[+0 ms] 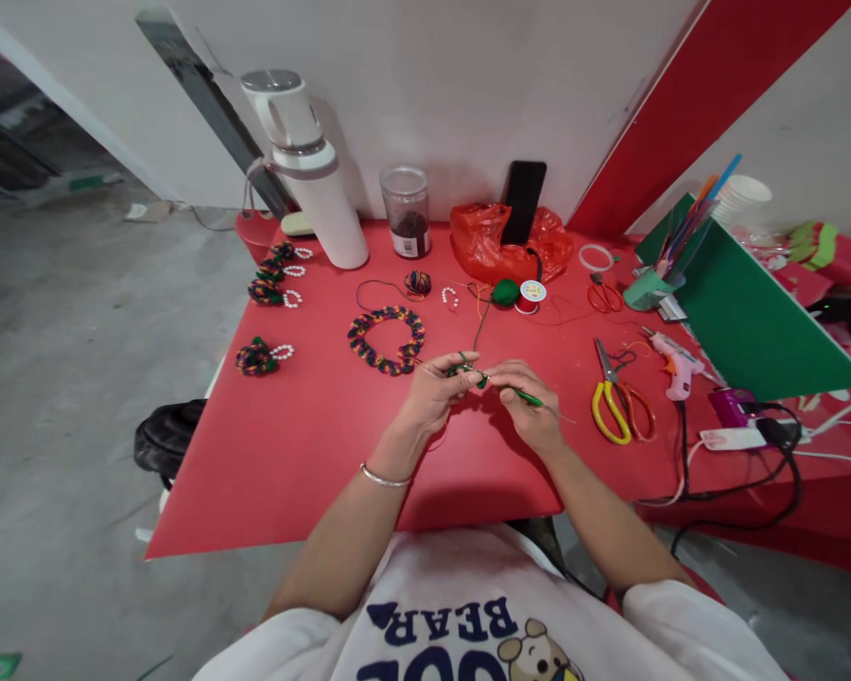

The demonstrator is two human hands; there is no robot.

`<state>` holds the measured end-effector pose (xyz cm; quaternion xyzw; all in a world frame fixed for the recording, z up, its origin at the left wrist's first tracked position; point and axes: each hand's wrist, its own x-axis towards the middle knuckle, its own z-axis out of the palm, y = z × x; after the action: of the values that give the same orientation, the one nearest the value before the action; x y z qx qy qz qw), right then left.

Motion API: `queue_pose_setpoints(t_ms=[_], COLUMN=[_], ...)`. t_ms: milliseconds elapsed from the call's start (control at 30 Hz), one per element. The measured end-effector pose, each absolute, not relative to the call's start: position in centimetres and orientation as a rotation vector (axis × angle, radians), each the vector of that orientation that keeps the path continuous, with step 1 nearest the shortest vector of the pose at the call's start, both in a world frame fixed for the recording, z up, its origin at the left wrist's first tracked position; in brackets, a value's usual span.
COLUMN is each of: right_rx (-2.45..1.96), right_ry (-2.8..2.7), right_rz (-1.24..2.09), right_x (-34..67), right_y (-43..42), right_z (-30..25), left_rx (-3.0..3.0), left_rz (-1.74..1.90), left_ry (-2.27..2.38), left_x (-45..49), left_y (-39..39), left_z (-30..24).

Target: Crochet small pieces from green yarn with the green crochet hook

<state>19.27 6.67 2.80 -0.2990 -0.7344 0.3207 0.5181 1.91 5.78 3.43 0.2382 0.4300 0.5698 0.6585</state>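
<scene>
My left hand (434,388) pinches a small piece of green crochet (481,381) above the front part of the red table. In my right hand (531,402) is a crochet hook with a green handle (528,397), its metal tip meeting the green yarn. A green strand runs from the work up to a green yarn ball (506,292). Just left of my left hand lies a ring of multicoloured crochet (387,340). Beyond it are a small multicoloured yarn ball (418,282) and a short string of white beads (449,300).
Several crocheted pieces with bead loops (256,357) line the left. A white flask (319,189), a clear jar (406,213) and a phone (524,201) on a red bag stand behind. Scissors (614,402), a glue gun (673,364) and a power strip (734,438) with cables lie right.
</scene>
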Motion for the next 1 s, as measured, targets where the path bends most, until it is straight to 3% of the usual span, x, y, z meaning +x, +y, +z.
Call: queue_pose_setpoints(t_ms=[267, 467, 1000], right_rx=[-0.846, -0.831, -0.52], right_ry=[-1.865, -1.846, -2.125], right_rz=[0.365, 0.139, 0.497], right_x=[18.1, 16.7, 21.9], right_y=[5.5, 4.9, 7.4], right_z=[3.4, 3.4, 6.5], left_rx=[0.603, 0.393, 0.44], left_rz=[1.439, 1.334, 1.196], left_ry=[0.993, 0.825, 0.856], left_x=[2.8, 2.4, 1.4], left_y=[5.3, 5.0, 4.7], left_z=[3.8, 5.1, 5.2])
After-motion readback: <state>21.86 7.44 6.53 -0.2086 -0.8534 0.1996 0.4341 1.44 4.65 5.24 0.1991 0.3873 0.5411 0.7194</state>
